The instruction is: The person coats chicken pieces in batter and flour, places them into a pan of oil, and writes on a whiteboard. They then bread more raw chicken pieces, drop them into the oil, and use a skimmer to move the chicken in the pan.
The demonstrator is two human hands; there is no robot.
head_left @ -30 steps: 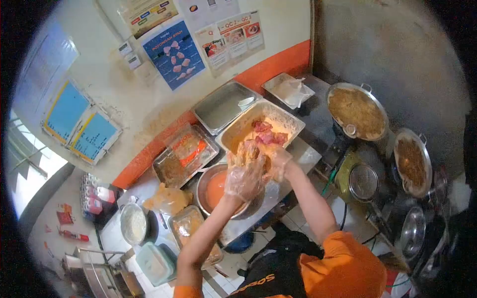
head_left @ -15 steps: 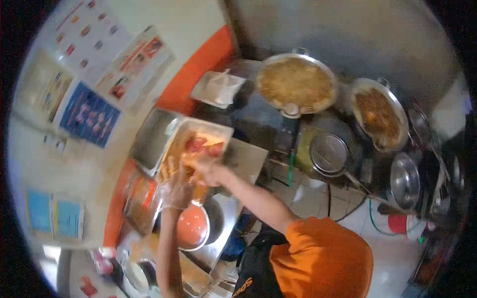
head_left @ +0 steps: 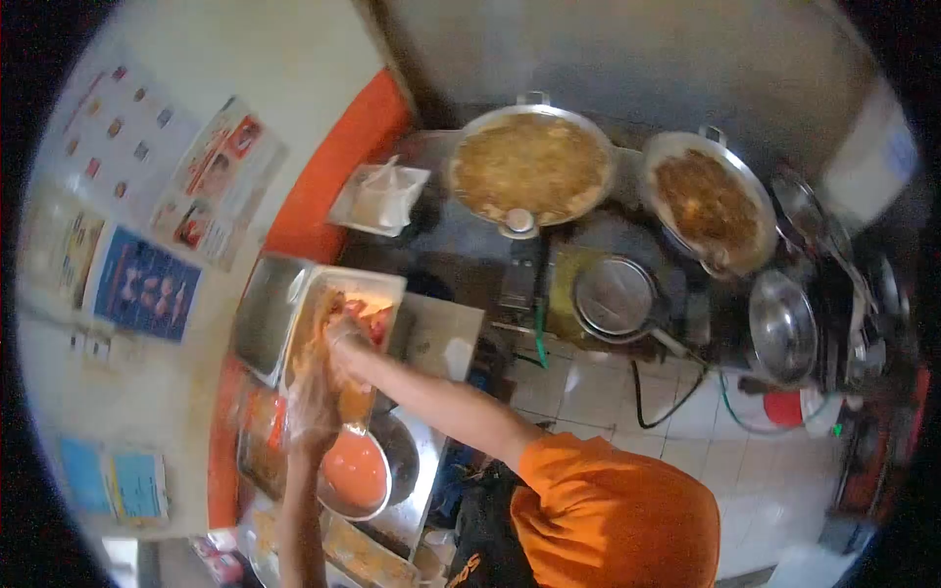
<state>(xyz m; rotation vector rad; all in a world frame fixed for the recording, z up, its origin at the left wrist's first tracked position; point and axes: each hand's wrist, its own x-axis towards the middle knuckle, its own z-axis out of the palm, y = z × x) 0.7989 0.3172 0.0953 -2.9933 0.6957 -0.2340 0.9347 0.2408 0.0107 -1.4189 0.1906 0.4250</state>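
A metal tray [head_left: 394,286] holds red pieces of raw meat [head_left: 373,318] and an orange-brown coating. My right hand [head_left: 345,341] reaches into it from the right, its fingers closed near a brownish, coated-looking lump; what they grip is not clear. My left hand [head_left: 312,404], in what looks like a thin clear glove, is at the tray's near end with its fingers stretched out, blurred. Just below the right wrist stands a bowl of orange-red liquid [head_left: 355,472].
A bare steel tray [head_left: 270,309] adjoins on the left, and a container with red contents [head_left: 263,426] lies below it. Two wide pans of oil [head_left: 529,167] [head_left: 708,201] stand at the back. A strainer [head_left: 615,297] and a metal bowl [head_left: 784,325] lie to the right.
My right hand has moved farther over the meat in the tray. The left hand's spread fingers have drawn closer together. The whole view has shifted, with the counter lower and farther left.
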